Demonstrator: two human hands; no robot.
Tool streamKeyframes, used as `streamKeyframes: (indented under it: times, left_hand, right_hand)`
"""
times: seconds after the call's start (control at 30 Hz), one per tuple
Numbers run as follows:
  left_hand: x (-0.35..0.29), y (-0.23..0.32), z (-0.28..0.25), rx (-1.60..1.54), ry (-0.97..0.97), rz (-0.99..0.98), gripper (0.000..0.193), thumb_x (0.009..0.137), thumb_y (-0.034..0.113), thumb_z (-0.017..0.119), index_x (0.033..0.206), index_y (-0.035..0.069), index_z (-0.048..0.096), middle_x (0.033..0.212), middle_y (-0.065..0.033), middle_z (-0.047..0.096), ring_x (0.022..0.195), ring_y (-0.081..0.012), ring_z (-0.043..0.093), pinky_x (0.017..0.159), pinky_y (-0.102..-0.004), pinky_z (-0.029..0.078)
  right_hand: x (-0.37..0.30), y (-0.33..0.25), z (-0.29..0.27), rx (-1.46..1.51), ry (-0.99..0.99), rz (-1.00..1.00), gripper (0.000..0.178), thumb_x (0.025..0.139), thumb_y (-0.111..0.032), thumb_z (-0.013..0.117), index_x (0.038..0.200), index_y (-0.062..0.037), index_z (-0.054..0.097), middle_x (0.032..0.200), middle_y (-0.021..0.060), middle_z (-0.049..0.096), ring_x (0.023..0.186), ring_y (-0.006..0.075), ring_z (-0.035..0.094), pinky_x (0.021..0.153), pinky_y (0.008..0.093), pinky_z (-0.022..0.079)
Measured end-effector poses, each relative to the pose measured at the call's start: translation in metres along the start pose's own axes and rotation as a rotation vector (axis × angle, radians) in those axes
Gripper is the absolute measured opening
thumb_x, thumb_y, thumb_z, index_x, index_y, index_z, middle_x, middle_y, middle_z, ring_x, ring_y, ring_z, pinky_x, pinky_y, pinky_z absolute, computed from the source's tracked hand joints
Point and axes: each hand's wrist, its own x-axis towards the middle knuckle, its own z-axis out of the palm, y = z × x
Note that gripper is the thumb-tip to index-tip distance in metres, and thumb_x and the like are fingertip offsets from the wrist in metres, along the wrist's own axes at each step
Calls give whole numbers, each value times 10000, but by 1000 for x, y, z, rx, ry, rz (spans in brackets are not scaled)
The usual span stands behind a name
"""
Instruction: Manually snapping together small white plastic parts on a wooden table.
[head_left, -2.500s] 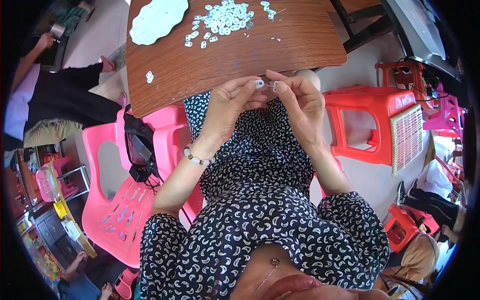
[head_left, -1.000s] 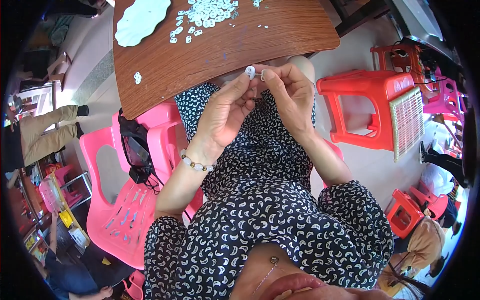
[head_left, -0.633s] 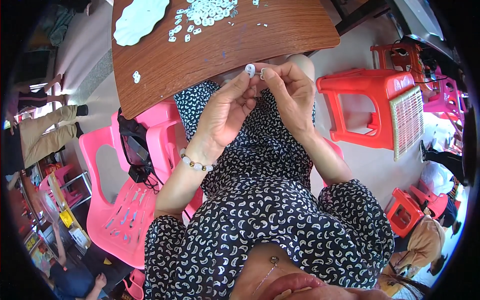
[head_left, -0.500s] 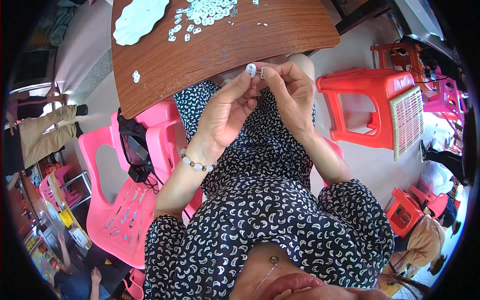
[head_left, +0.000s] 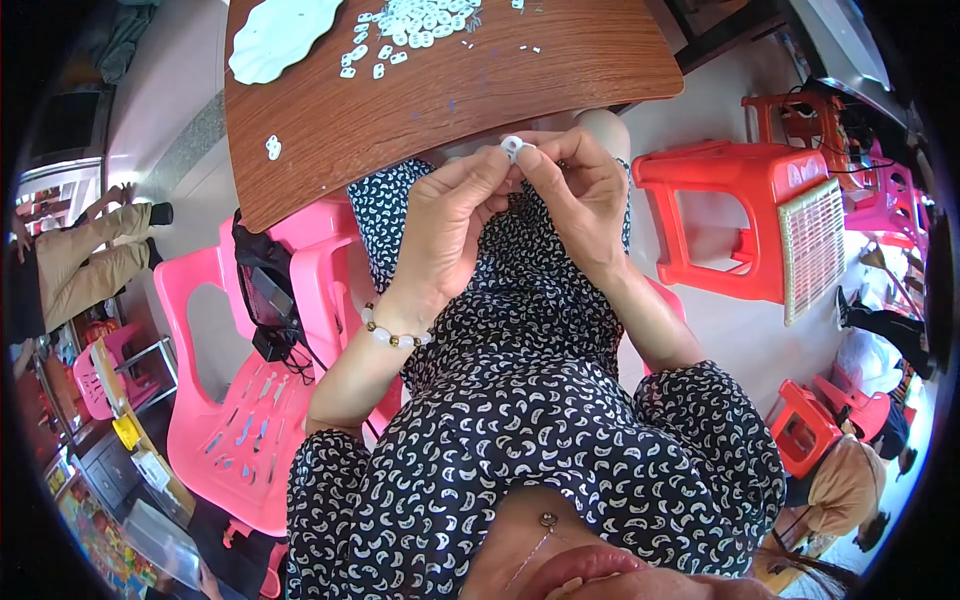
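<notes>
My left hand (head_left: 446, 222) and my right hand (head_left: 578, 192) meet just in front of the table's near edge, above my lap. Between the thumb and fingers of both is a small white plastic piece (head_left: 512, 145) with holes in it. Fingertips cover part of it, and I cannot tell whether it is one piece or two pressed together. A heap of similar white pieces (head_left: 425, 22) lies at the table's far side, with several strays around it. One or two joined pieces (head_left: 273, 148) lie apart on the left.
The brown wooden table (head_left: 400, 125) has a white wavy-edged plate (head_left: 280, 38) at far left. Pink chairs stand on my left, one (head_left: 190, 400) carrying a black mesh bag (head_left: 268, 292) and cables. To the right is a red stool (head_left: 725, 165) with a woven mat (head_left: 812, 250). People are at both sides.
The white pieces, held apart in each hand before, now come together at my fingertips. My right hand has shifted slightly left. Beside the table, the person on the left has moved a little.
</notes>
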Motion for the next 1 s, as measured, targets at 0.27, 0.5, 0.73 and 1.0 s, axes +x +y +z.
streamKeyframes:
  times: [0.27, 0.5, 0.73, 1.0]
  left_hand:
    - [-8, 12, -1, 36, -26, 3, 210, 884, 199, 679, 977, 15, 713, 876, -6, 676, 757, -60, 539, 698, -209, 421]
    - [-13, 22, -5, 156, -99, -40, 218, 877, 196, 688, 976, 4, 714, 833, -16, 673, 722, -50, 533, 648, -188, 427]
    - [-17, 25, -5, 41, -150, -105, 214, 903, 186, 649, 1027, 15, 689, 882, -30, 677, 768, -85, 593, 704, -229, 482]
    - [-16, 17, -4, 37, -115, -107, 203, 872, 209, 693, 948, 24, 728, 851, -29, 683, 724, -54, 566, 671, -190, 469]
  right_hand:
    - [5, -7, -6, 176, -172, 142, 223, 889, -107, 667, 1035, 39, 581, 1135, 150, 621, 972, 149, 612, 858, 279, 510]
    - [9, -8, -14, 171, -450, 129, 418, 928, -233, 610, 1251, 28, 559, 1197, 123, 619, 1042, 175, 598, 918, 307, 489]
    - [7, 0, -12, 190, -405, 78, 351, 929, -236, 606, 1159, 29, 630, 1125, 121, 652, 976, 172, 623, 886, 308, 503]
    - [8, -4, -13, 170, -467, 54, 359, 919, -225, 622, 1165, 37, 623, 1130, 127, 641, 939, 152, 622, 825, 279, 524]
